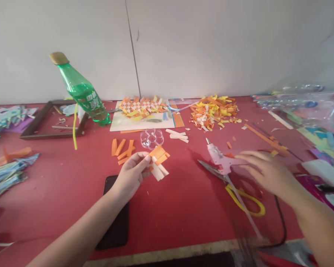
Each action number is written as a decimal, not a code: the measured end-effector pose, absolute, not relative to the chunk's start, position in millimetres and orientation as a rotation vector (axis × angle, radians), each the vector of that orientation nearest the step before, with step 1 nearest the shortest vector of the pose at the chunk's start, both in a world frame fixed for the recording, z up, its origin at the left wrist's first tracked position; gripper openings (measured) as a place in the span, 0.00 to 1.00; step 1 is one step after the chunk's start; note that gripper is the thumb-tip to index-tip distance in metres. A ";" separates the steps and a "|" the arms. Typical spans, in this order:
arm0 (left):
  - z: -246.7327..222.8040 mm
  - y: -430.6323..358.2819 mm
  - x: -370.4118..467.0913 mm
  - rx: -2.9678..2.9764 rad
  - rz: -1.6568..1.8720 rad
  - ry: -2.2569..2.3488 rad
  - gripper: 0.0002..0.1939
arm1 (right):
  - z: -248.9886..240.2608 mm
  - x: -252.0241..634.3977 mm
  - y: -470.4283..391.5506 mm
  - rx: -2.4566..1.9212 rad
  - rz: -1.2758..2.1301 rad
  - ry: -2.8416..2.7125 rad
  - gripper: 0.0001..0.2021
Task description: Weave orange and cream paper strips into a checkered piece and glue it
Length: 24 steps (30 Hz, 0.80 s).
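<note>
1. Paper weave (158, 163) of orange and cream strips is raised above the red table (169, 218), near the middle of the view, with loose strip ends fanning out to the upper right and lower right.
2. The left hand (133, 170) has the weave pinched at its left edge, thumb over fingertips, with no visible gap between them.
3. The right hand (267, 174) has its fingers closed loosely around the handle of a pink glue gun (221, 157); the thumb is hidden, so its exact placement cannot be told. The nozzle points up and to the left, and a translucent glue stick (243, 202) extends down from the gun.
4. Scissors (243, 196) with yellow handles lie below the gun, which partly covers them in the view.
5. A black phone (115, 222) lies partly beneath the left forearm in the view.
6. A clear flower-shaped tray (155, 138) sits beyond the weave, between orange strips (122, 150) on the left and cream strips (178, 135) on the right.
7. Farther back, a green bottle (85, 94) stands beside a dark frame (33, 124); a heap of orange and yellow paper scraps (214, 111) lies near the wall (197, 48).
</note>
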<state>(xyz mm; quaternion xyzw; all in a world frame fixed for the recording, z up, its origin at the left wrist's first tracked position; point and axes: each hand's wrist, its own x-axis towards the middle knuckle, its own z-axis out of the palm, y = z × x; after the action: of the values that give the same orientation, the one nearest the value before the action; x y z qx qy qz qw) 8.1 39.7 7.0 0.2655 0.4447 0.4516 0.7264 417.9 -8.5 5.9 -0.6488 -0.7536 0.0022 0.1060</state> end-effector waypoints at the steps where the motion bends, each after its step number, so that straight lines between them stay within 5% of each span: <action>1: 9.8 43.7 8.1 0.573 1.002 0.973 0.17 | 3.9 430.6 -4.4 -1.945 0.019 -2.198 0.11; 12: 2.6 53.6 11.5 0.524 1.053 0.976 0.25 | -3.4 440.9 12.2 -2.115 -0.019 -2.099 0.16; 19: -13.6 56.0 11.5 0.553 1.066 0.976 0.18 | -14.0 380.5 -61.7 -2.143 -0.098 -2.172 0.10; 24: -11.2 55.8 7.3 0.566 1.070 0.973 0.17 | -32.4 375.2 -85.6 -2.176 -0.190 -2.160 0.15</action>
<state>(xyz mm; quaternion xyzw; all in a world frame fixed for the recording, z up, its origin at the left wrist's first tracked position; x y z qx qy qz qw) 7.3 55.8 -11.2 0.2555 0.4390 0.4830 0.7133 375.2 -85.6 -32.4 -0.7079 -0.7027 -0.0620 0.0351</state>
